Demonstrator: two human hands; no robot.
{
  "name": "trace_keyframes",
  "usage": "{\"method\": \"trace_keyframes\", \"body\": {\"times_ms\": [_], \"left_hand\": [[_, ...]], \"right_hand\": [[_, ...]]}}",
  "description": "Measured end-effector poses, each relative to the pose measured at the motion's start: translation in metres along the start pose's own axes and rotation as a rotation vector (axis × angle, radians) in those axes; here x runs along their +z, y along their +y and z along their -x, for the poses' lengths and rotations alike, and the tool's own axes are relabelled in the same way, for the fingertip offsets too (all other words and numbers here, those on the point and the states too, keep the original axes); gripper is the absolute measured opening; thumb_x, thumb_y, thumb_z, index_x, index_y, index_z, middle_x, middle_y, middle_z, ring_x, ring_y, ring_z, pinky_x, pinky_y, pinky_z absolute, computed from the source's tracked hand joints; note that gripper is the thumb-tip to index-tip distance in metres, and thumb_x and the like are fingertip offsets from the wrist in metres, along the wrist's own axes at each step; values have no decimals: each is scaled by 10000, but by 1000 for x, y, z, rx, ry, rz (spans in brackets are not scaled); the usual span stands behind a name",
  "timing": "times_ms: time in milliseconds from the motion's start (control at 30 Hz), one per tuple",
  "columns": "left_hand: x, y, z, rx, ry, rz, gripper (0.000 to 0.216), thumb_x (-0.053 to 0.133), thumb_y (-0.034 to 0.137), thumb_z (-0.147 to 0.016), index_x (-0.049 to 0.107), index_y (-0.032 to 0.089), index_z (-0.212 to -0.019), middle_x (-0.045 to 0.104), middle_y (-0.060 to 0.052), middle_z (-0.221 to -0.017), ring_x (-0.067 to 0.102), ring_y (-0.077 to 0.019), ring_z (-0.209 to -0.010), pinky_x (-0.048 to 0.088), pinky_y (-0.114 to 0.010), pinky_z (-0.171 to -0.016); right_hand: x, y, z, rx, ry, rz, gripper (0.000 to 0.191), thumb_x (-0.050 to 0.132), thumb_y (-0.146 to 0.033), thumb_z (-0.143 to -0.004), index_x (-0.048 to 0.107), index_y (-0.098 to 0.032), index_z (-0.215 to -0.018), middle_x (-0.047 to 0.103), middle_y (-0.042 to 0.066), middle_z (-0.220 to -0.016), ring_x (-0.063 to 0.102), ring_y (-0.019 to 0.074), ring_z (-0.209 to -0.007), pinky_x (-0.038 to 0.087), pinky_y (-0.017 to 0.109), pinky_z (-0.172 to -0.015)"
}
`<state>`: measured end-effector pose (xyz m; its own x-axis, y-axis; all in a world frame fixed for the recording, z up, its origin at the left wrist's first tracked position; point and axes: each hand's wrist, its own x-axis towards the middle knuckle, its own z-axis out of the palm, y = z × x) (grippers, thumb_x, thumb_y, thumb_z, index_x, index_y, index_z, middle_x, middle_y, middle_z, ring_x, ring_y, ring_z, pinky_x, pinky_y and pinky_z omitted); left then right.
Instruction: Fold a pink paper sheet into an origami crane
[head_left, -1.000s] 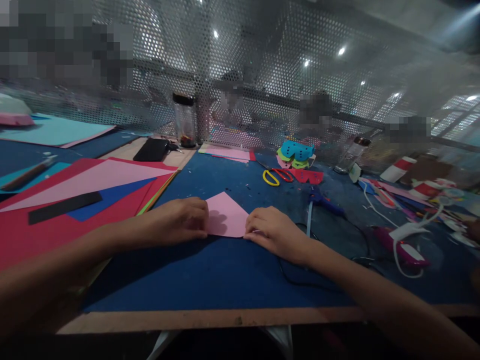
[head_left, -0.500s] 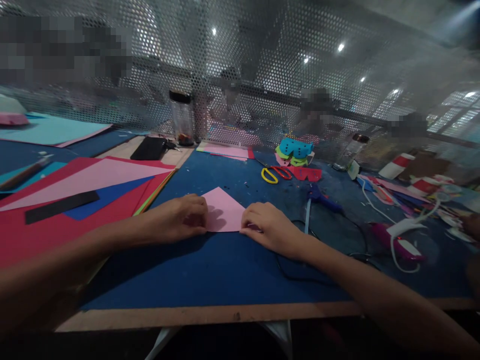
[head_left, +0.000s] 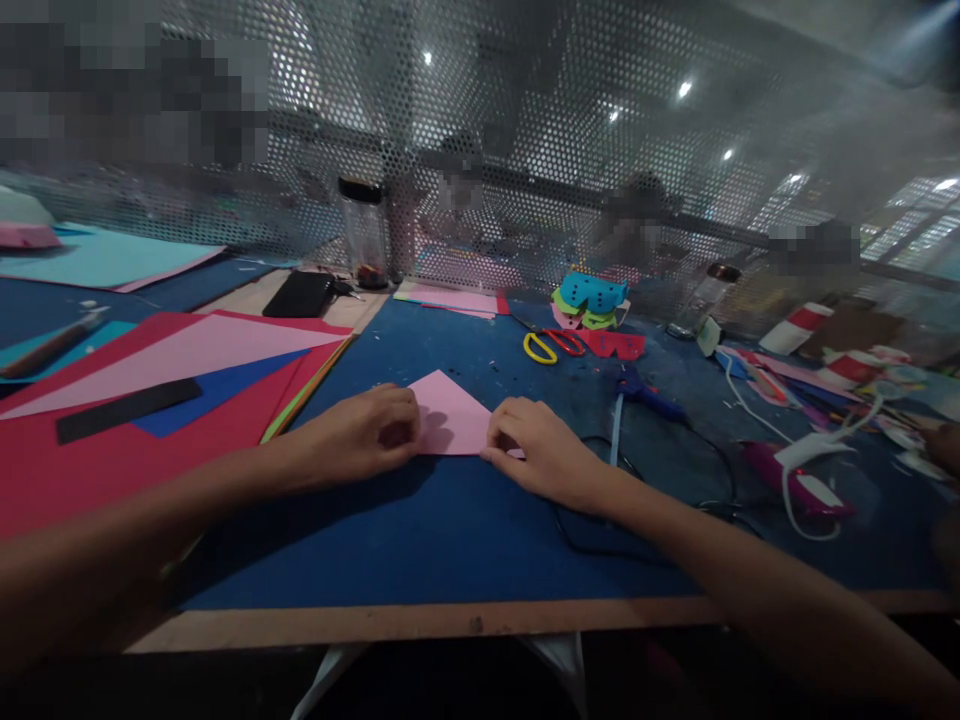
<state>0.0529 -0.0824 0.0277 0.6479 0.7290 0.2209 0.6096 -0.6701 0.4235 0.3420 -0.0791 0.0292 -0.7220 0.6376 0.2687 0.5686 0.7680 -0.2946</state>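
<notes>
A folded pink paper lies on the blue mat, its point turned away from me. My left hand presses the paper's left corner with curled fingers. My right hand pinches down on the right corner, fingers bent together. Both hands rest along the paper's near edge.
Red, pink and blue sheets are stacked at the left with a black strip on top. Yellow-handled scissors, a blue glue gun, cables, a clear jar and coloured cut-outs lie beyond. A perforated metal screen closes the back.
Both hands have drawn slightly closer together along the paper's near edge; the view has shifted a little.
</notes>
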Motion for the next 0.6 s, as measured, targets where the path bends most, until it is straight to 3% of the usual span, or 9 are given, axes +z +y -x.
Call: {"method": "trace_keyframes", "body": {"times_ms": [600], "left_hand": [[7, 4, -3, 1, 71, -98, 292, 560, 368, -975, 558, 195, -740, 577, -24, -782, 533, -182, -776, 405, -303, -720]], "right_hand": [[2, 0, -1, 45, 9, -6, 111, 648, -247, -945, 635, -178, -859, 632, 50, -991, 546, 190, -935, 384, 339, -858]]}}
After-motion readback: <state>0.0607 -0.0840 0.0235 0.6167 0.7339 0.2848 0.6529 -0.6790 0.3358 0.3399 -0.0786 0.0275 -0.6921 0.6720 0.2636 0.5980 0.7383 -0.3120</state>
